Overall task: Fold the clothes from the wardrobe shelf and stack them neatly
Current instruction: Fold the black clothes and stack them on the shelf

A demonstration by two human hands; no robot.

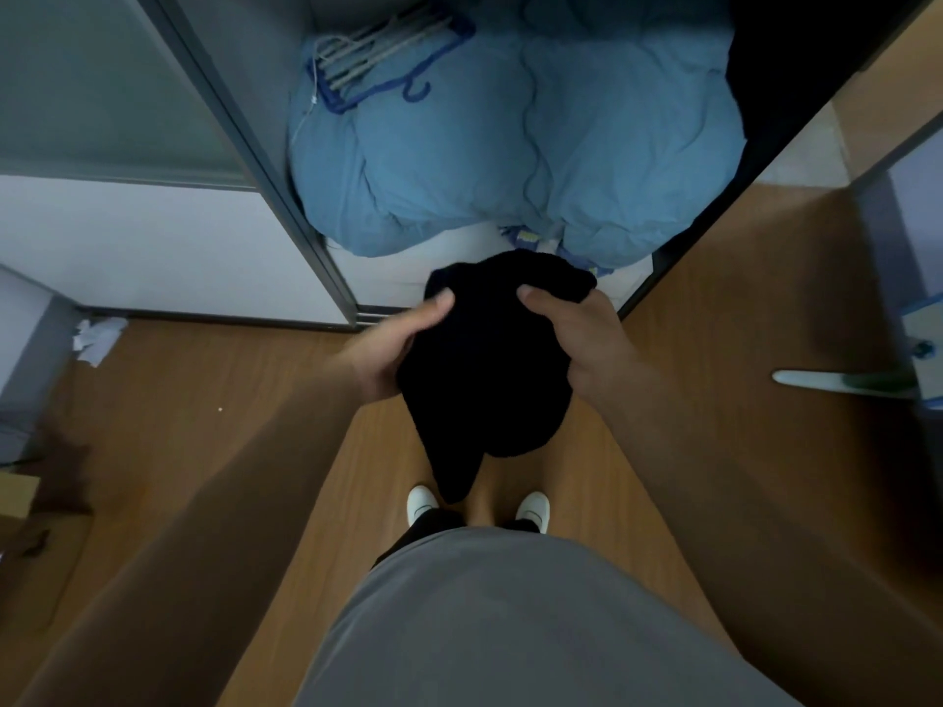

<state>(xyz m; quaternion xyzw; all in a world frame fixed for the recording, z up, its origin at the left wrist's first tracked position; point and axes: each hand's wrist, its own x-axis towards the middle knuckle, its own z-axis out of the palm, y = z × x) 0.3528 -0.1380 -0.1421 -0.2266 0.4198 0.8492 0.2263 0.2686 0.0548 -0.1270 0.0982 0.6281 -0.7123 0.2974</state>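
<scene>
In front of the wardrobe, head view: a person stands holding a black garment [490, 369] at mid-frame, above the wooden floor [245, 400].
Left hand [393, 344]: grips the garment's 9 o'clock side, thumb on top.
Right hand [576, 334]: grips its 3 o'clock side, thumb pressed into the cloth.
Garment state: bunched and unfolded, with 1 end hanging toward 6 o'clock.
Wardrobe at 12 o'clock: a blue duvet [510, 145], with hangers [377, 53] on it at 11 o'clock.
Done: no folded stack is in view.
Left, judged: fold this garment, start a stack, and then any others.
</scene>
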